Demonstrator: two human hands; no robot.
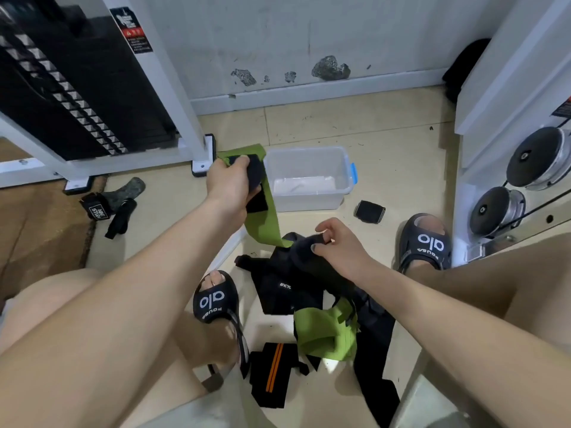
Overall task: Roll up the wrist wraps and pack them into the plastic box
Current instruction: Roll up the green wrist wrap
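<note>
My left hand [230, 185] grips the top end of a green wrist wrap [262, 222] with black patches, held up just left of the clear plastic box [309, 197]. The strap hangs down toward my right hand [338, 247], which pinches a black wrap [312, 257] at the top of a pile. That pile on the floor holds black wraps [281, 290], another green wrap [327, 333] and a black wrap with orange stripes [272, 373]. The box stands open on the floor with only a white layer at its bottom.
A rolled black wrap [369, 211] lies right of the box. More black and grey wraps [112, 205] lie at the left by the weight machine frame [173, 88]. My sandalled feet [217, 304] flank the pile. Cable pulleys [540, 157] stand at the right.
</note>
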